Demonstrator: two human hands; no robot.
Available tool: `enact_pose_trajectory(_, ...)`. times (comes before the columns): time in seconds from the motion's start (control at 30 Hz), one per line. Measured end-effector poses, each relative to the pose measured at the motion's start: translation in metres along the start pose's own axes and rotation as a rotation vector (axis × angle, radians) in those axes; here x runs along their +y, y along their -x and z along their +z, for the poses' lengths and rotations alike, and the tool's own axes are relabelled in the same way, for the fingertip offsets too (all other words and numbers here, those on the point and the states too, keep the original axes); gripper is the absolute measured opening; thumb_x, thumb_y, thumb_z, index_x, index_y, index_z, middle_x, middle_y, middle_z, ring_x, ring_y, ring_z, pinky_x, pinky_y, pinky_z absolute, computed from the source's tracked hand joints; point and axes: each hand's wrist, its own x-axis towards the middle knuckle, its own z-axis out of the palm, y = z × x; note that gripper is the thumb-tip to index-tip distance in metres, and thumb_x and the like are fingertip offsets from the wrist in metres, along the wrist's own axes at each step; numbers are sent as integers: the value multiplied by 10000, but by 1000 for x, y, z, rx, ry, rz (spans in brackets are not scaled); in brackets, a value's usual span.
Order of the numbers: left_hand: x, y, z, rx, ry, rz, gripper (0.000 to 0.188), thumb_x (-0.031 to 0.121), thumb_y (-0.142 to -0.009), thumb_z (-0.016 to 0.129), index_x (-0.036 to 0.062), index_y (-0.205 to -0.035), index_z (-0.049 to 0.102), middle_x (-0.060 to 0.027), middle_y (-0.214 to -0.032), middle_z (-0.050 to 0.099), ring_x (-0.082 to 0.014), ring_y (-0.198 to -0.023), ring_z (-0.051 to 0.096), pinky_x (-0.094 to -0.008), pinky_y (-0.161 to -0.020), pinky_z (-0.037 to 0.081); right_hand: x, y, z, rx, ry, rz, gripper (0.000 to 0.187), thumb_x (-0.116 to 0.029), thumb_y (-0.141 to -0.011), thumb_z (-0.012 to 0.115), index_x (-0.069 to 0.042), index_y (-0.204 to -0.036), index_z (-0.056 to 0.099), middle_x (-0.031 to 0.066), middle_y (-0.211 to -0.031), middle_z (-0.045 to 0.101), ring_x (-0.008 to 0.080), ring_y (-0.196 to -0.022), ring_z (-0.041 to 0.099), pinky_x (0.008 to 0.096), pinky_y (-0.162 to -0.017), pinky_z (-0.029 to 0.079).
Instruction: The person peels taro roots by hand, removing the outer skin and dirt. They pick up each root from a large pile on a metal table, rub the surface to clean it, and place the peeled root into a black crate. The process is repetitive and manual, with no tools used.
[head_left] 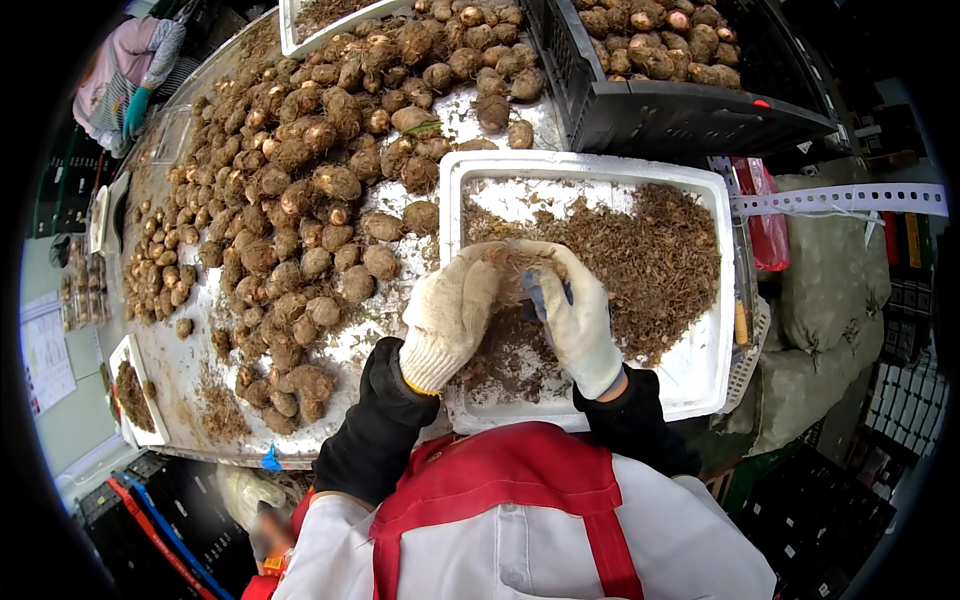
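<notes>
My left hand (450, 310), in a white knit glove, curls its fingers over the white foam tray (452, 215). Opposite it is my right hand (578, 325), gloved in white with a blue-grey palm side. Between the fingertips of both hands is a brown, fibrous taro (513, 262), largely hidden by the gloves. Loose brown root fibres and peelings (650, 265) cover much of the tray's bottom. Left of the tray spreads a big heap of hairy taros (290, 200) on the white tabletop (355, 395).
A black crate (690, 105) filled with taros stands beyond the tray. Another white foam tray (290, 30) is at the far edge. A small foam tray (150, 420) holds debris at left. Sacks (825, 300) stand at right. Another person (135, 75) works at the far left.
</notes>
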Motion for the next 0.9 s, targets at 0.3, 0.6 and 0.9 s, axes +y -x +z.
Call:
enact_pose_trajectory(0.3,34,-6,-9,-44,8,-96,299,176,-1028,541,-23,-1213,666,-106,-1156,684,-182,-989,640,-312,-940,494,1,12,-7,20,-294,221,502,-452,-1074,482,2,-1213,641,-5,-763,530,79,-683,512,255,-603,470)
enact_pose_trajectory(0.6,24,-2,-14,-179,-163,-191,187,151,-938,700,-34,-964,689,-68,-840,690,-110,-748,610,-264,-674,493,9,14,-4,-12,254,132,517,-424,-1089,449,39,-1104,678,67,-845,671,167,-726,622,319,-663,495)
enact_pose_trajectory(0.9,21,9,-20,-148,350,-225,436,43,-991,533,-54,-1414,491,-197,-1348,594,-193,-1098,625,-320,-960,521,15,26,-16,-178,-458,310,849,-676,-991,475,29,-1463,446,43,-1134,677,84,-942,634,251,-658,525)
